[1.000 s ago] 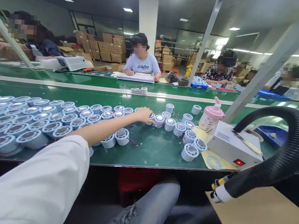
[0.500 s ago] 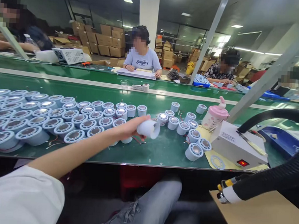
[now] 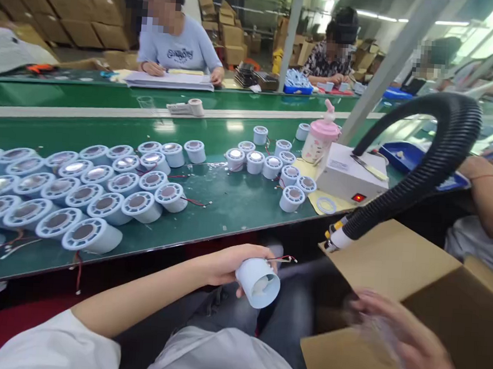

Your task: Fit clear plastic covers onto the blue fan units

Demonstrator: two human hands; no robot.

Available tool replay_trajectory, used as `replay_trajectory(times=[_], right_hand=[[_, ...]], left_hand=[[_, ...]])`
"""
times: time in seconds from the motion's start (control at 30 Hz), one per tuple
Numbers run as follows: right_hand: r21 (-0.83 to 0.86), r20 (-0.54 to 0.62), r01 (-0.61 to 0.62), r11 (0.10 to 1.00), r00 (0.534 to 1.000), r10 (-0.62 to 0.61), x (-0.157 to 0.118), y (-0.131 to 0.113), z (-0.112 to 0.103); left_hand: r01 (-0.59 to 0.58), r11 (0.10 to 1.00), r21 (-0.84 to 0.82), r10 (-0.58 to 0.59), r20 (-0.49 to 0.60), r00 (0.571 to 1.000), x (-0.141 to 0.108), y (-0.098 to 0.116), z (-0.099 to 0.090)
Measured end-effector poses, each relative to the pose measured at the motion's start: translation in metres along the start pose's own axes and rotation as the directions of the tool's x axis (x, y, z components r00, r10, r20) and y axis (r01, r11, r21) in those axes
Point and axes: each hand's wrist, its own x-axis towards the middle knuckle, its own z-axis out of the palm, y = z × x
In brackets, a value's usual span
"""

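Over my lap, my left hand [image 3: 233,267] is wrapped round a light blue cylindrical fan housing [image 3: 257,288]. The housing lies tilted, its open end towards the lower right, with a pale part inside and thin red and white wires at the top. My right hand [image 3: 416,342], smeared by motion, is above the open cardboard box at the lower right. Its fingers are curled on a clear, film-like thing [image 3: 377,331], too blurred to name exactly. Many similar blue fan housings [image 3: 93,233] stand in rows on the green bench [image 3: 228,208], with a smaller group [image 3: 291,198] farther right.
A grey box with a lit red switch [image 3: 351,177] stands near a pink-lidded cup [image 3: 320,139]. A black flexible hose [image 3: 423,156] arches over the cardboard box [image 3: 375,259]. A blue tray [image 3: 402,158] lies behind. Co-workers sit opposite, and another person's arm [image 3: 486,188] is at the right.
My left hand has drawn the fan housing from above the bench down over my lap. The view has turned right and downward, and my right hand has come into sight.
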Motion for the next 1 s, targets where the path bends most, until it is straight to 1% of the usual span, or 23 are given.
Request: replay_trajectory(times=[0.07,0.1,0.17,0.2,0.23,0.3,0.33,0.37,0.43,0.47,0.57,0.6,0.67,0.73,0.77,0.83,0.87,0.9,0.93,0.97,1.0], right_hand=[[-0.178,0.133,0.063,0.982,0.99,-0.039,0.01,-0.012,0.027],[-0.26,0.112,0.083,0.962,0.992,-0.056,0.018,-0.018,0.04],[-0.38,0.067,0.075,0.922,0.996,-0.054,0.034,-0.028,0.062],[-0.403,0.056,0.059,0.913,0.998,-0.039,0.042,-0.032,0.07],[-0.4,0.068,0.035,0.916,0.998,-0.009,0.047,-0.034,0.075],[-0.316,0.122,-0.042,0.948,0.989,0.085,0.054,-0.037,0.078],[-0.243,0.148,-0.095,0.965,0.98,0.134,0.056,-0.038,0.077],[-0.159,0.165,-0.156,0.975,0.969,0.182,0.057,-0.038,0.076],[0.014,0.171,-0.263,0.965,0.951,0.257,0.057,-0.039,0.073],[0.097,0.167,-0.31,0.946,0.942,0.291,0.056,-0.04,0.071],[0.314,0.148,-0.424,0.85,0.906,0.397,0.056,-0.04,0.069],[0.374,0.138,-0.447,0.813,0.893,0.428,0.056,-0.039,0.069],[0.481,0.123,-0.473,0.738,0.87,0.478,0.056,-0.035,0.068],[0.592,0.145,-0.501,0.631,0.836,0.529,0.056,-0.03,0.068],[0.646,0.17,-0.518,0.561,0.814,0.555,0.056,-0.027,0.068],[0.727,0.225,-0.533,0.432,0.78,0.585,0.056,-0.023,0.067],[0.751,0.24,-0.525,0.4,0.781,0.576,0.055,-0.022,0.066],[0.765,0.24,-0.503,0.402,0.802,0.546,0.054,-0.021,0.066],[0.766,0.229,-0.47,0.438,0.836,0.498,0.053,-0.02,0.066],[0.745,0.21,-0.434,0.507,0.873,0.44,0.051,-0.02,0.067],[0.693,0.181,-0.391,0.606,0.908,0.379,0.05,-0.021,0.067]], left_hand=[[0.004,0.996,0.092,-0.008,0.038,0.999,0.004,0.003,0.004],[-0.006,0.991,0.134,0.0,0.05,0.999,0.004,0.004,0.006],[-0.061,0.967,0.246,0.046,0.063,0.997,0.004,0.007,0.01],[-0.114,0.935,0.337,0.1,0.058,0.993,0.002,0.008,0.012],[-0.175,0.88,0.442,0.171,0.049,0.984,0.001,0.009,0.014],[-0.27,0.73,0.628,0.319,0.035,0.947,-0.002,0.01,0.017],[-0.297,0.667,0.683,0.382,0.028,0.924,-0.003,0.009,0.018],[-0.317,0.632,0.708,0.43,0.02,0.903,-0.003,0.007,0.018],[-0.347,0.636,0.689,0.484,-0.006,0.875,-0.001,0.001,0.017],[-0.364,0.637,0.679,0.507,-0.014,0.862,0.001,-0.002,0.015],[-0.423,0.598,0.68,0.569,0.011,0.822,0.009,-0.013,0.009],[-0.445,0.581,0.681,0.586,0.029,0.81,0.011,-0.016,0.007],[-0.487,0.562,0.668,0.597,0.08,0.798,0.014,-0.02,0.005],[-0.525,0.585,0.618,0.574,0.142,0.806,0.014,-0.021,0.005],[-0.53,0.621,0.577,0.549,0.163,0.82,0.013,-0.021,0.006],[-0.499,0.731,0.465,0.479,0.171,0.861,0.01,-0.02,0.009],[-0.461,0.787,0.409,0.437,0.158,0.886,0.008,-0.019,0.011],[-0.416,0.836,0.359,0.393,0.137,0.909,0.007,-0.018,0.012],[-0.377,0.873,0.309,0.36,0.113,0.926,0.006,-0.018,0.013],[-0.351,0.901,0.257,0.339,0.09,0.936,0.005,-0.018,0.014],[-0.336,0.919,0.205,0.329,0.067,0.942,0.004,-0.019,0.015]])
